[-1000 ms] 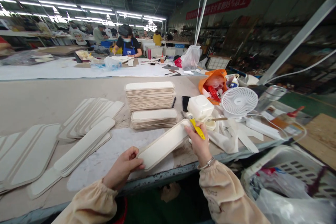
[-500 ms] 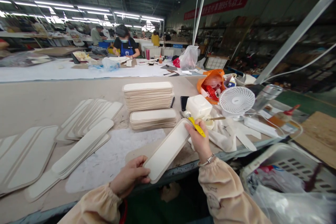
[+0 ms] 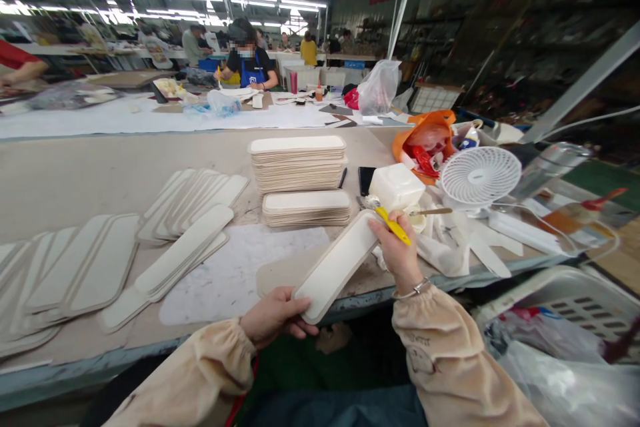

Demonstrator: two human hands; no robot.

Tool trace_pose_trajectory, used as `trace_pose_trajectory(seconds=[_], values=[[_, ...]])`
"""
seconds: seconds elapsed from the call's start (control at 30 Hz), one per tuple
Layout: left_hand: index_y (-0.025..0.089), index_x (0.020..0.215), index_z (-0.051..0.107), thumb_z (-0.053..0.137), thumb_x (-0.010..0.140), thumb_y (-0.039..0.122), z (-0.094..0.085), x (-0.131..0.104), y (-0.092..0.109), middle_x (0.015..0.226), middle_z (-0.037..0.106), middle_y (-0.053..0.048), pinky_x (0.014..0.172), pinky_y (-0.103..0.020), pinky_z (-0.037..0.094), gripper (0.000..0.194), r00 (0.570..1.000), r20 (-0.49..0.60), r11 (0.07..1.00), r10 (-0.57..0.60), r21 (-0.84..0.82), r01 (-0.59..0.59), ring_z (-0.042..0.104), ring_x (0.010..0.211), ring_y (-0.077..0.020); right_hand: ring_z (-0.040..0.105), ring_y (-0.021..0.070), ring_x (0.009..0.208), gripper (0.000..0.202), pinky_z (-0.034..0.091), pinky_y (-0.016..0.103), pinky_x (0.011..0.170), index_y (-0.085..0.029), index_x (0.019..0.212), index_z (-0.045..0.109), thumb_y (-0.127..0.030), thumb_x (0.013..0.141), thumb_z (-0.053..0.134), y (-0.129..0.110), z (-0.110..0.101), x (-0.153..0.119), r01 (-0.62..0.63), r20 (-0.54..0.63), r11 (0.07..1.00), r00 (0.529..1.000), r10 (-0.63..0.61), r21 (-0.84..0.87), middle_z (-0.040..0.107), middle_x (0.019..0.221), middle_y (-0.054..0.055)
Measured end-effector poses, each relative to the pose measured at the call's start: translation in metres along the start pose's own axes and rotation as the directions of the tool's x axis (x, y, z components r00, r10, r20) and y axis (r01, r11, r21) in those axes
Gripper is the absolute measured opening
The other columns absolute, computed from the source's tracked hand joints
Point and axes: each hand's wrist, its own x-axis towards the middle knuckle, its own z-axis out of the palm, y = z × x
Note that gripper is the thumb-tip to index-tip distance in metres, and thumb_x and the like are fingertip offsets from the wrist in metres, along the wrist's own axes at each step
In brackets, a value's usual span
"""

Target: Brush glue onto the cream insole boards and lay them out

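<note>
1. The white strip (image 3: 337, 267), at the centre of the frame, has swung to a steeper slant, its near end now by the front edge of the desk (image 3: 100, 153).
2. A beige strip (image 3: 274, 273) now shows on the paper (image 3: 215, 273) left of it.
3. The left hand (image 3: 277, 313) has its fingers clamped on the near end.
4. The right hand (image 3: 397, 247) pinches the far end and a yellow-handled tool (image 3: 393, 225), which seems merely carried.
</note>
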Motion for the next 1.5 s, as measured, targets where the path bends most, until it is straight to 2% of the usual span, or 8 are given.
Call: trace_pose_trajectory(seconds=[0.43,0.67,0.87,1.03,1.17,1.27,1.4,1.5], values=[[0.008,0.083,0.067,0.075,0.065,0.051,-0.004,0.003,-0.001,0.077,0.074,-0.013,0.041,-0.016,0.047,0.048,0.999,0.04,0.999,-0.012,0.041,0.011,0.071,0.063,-0.0185,0.04,0.0119,0.059,0.037,0.036,0.026,0.056,-0.022,0.084,0.045,-0.047,0.073,0.07,0.002,-0.01,0.002,0.084,-0.005,0.955,0.996,-0.089,-0.284,0.044,0.067,-0.006],[0.011,0.079,0.062,0.074,0.066,0.05,-0.006,0.001,0.009,0.065,0.068,-0.005,0.041,-0.016,0.04,0.044,0.987,-0.09,0.983,0.13,0.143,-0.116,0.063,0.054,-0.0122,0.044,0.0127,0.063,0.037,0.039,0.026,0.061,-0.022,0.082,0.046,-0.049,0.074,0.069,-0.001,-0.011,0.002,0.083,-0.016,0.948,0.996,-0.092,-0.306,0.049,0.072,-0.005],[0.012,0.092,0.061,0.076,0.063,0.041,-0.024,-0.007,0.043,0.063,0.057,0.004,0.041,-0.015,0.036,0.044,0.875,-0.34,0.937,0.345,0.176,-0.301,0.048,0.048,-0.0052,0.051,0.0154,0.065,0.042,0.043,0.028,0.063,-0.024,0.085,0.045,-0.052,0.07,0.072,0.005,-0.005,0.006,0.03,-0.002,0.984,1.0,-0.031,-0.176,0.055,0.073,-0.003],[0.011,0.106,0.058,0.071,0.07,0.033,-0.048,0.004,0.1,0.054,0.047,0.009,0.042,-0.017,0.038,0.044,0.709,-0.469,0.841,0.526,0.412,-0.351,0.046,0.045,-0.0065,0.046,0.0125,0.057,0.042,0.038,0.025,0.054,-0.023,0.084,0.044,-0.053,0.071,0.07,-0.001,0.017,0.031,0.05,-0.006,0.968,0.999,-0.053,-0.246,0.053,0.07,-0.005],[0.01,0.112,0.056,0.061,0.081,0.031,-0.073,0.034,0.15,0.059,0.057,0.004,0.048,-0.021,0.044,0.038,0.559,-0.542,0.709,0.627,0.695,-0.122,0.056,0.05,-0.0109,0.05,0.0143,0.061,0.038,0.042,0.027,0.062,-0.023,0.085,0.046,-0.053,0.072,0.066,0.005,0.045,0.068,0.102,-0.032,0.94,0.992,-0.118,-0.325,0.056,0.072,-0.004],[0.012,0.111,0.059,0.06,0.081,0.035,-0.087,0.051,0.172,0.069,0.066,-0.002,0.063,-0.027,0.05,0.037,0.485,-0.57,0.648,0.664,0.762,0.008,0.065,0.068,-0.0183,0.057,0.0195,0.069,0.038,0.044,0.034,0.071,-0.023,0.087,0.047,-0.054,0.073,0.063,0.012,0.061,0.086,0.108,0.008,0.892,0.993,-0.116,-0.44,0.061,0.076,0.001],[0.016,0.106,0.064,0.059,0.081,0.042,-0.095,0.047,0.155,0.093,0.071,-0.009,0.082,-0.032,0.048,0.036,0.431,-0.53,0.519,0.731,0.841,0.153,0.065,0.093,-0.0241,0.062,0.0262,0.078,0.038,0.045,0.04,0.074,-0.021,0.094,0.05,-0.056,0.079,0.056,0.015,0.055,0.073,0.152,0.09,0.792,0.988,-0.122,-0.592,0.067,0.088,0.009],[0.018,0.108,0.065,0.054,0.084,0.044,-0.094,0.023,0.114,0.105,0.069,-0.009,0.086,-0.032,0.048,0.037,0.529,-0.386,0.344,0.755,0.921,0.181,0.064,0.094,-0.0217,0.064,0.0262,0.087,0.037,0.047,0.04,0.077,-0.022,0.099,0.051,-0.055,0.082,0.057,0.009,0.03,0.042,0.242,0.153,0.783,0.97,-0.188,-0.573,0.068,0.1,0.009]])
